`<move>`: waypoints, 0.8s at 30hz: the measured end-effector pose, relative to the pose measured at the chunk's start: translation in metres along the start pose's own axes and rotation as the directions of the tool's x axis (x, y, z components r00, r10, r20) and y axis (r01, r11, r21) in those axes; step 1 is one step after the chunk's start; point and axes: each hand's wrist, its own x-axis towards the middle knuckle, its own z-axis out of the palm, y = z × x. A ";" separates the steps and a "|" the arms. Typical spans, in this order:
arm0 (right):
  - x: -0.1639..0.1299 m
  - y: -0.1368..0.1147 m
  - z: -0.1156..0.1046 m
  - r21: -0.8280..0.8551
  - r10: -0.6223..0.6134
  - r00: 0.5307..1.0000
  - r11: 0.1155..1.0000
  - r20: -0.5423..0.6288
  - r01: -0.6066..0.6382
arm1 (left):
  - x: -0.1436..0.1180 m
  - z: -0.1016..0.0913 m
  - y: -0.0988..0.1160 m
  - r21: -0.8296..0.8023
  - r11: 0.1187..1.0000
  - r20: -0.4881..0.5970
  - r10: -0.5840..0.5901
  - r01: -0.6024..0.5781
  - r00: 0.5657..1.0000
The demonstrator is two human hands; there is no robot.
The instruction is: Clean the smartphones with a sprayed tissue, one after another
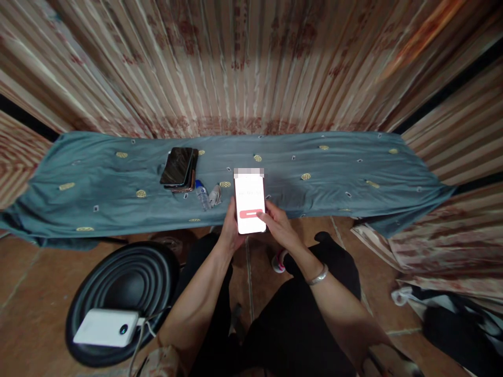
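Observation:
A lit phone [250,201] with a white screen and a red bar is held up in front of me, over the near edge of a teal cloth [353,167]. My left hand [229,230] grips the phone from its left side and back. My right hand [278,224] holds the right lower edge, thumb by the screen; a silver bracelet [317,276] is on that wrist. On the cloth to the left lies a stack of dark phones [178,167], and beside it a small clear bottle [202,195] and a crumpled white bit [215,195].
A patterned curtain [251,63] hangs behind the cloth-covered surface. On the tiled floor at lower left a round black ribbed object [118,272] carries a white power bank [105,328] with a cable. Dark bags and fabric [451,319] lie at lower right. My black-clad legs fill the bottom centre.

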 end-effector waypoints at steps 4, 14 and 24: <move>-0.002 0.005 0.000 -0.008 0.006 1.000 1.000 -0.019 -0.006 | -0.003 -0.001 0.002 -0.022 0.999 0.002 0.029 -0.028 1.000; -0.006 -0.010 -0.031 -0.176 -0.161 0.973 0.976 -0.167 0.131 | -0.006 -0.012 0.005 -0.079 0.997 0.041 0.021 -0.017 0.999; -0.162 0.020 -0.098 -0.704 -0.166 0.912 0.691 -0.375 -0.164 | -0.012 -0.012 0.009 -0.043 0.997 0.117 -0.064 0.070 0.991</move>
